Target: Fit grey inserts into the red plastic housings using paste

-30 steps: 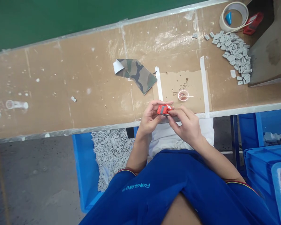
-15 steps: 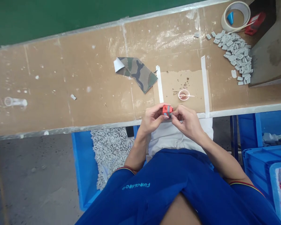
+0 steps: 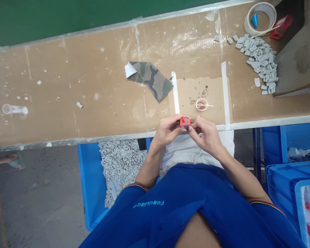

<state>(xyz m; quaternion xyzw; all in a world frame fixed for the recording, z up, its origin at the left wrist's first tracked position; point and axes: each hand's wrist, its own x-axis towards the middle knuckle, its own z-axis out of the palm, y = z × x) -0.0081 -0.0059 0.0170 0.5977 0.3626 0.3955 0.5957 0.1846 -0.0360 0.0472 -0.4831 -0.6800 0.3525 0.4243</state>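
Observation:
At the table's near edge, my left hand (image 3: 168, 130) is closed around a small red block with a grey band (image 3: 185, 122). My right hand (image 3: 204, 131) pinches at the block's right side; whether a small part sits between its fingertips is too small to make out. Just beyond the hands stands a small clear cup (image 3: 201, 104) with reddish liquid and a thin white stick in it. It rests on a cardboard sheet (image 3: 186, 91) taped down with white strips. Left of that lies a folded camouflage-pattern piece (image 3: 155, 81).
Grey small parts (image 3: 263, 60) are heaped at the right, beside a tape roll (image 3: 273, 20) and a red object (image 3: 281, 27). A blue bin (image 3: 90, 186) full of grey pieces stands below the table; blue crates (image 3: 281, 175) are at right. Another person's limb (image 3: 5, 160) shows at left.
The red block has turned slightly in my left hand, while both hands stay around it. Part of another person has come into view at the lower left. The view has shifted slightly.

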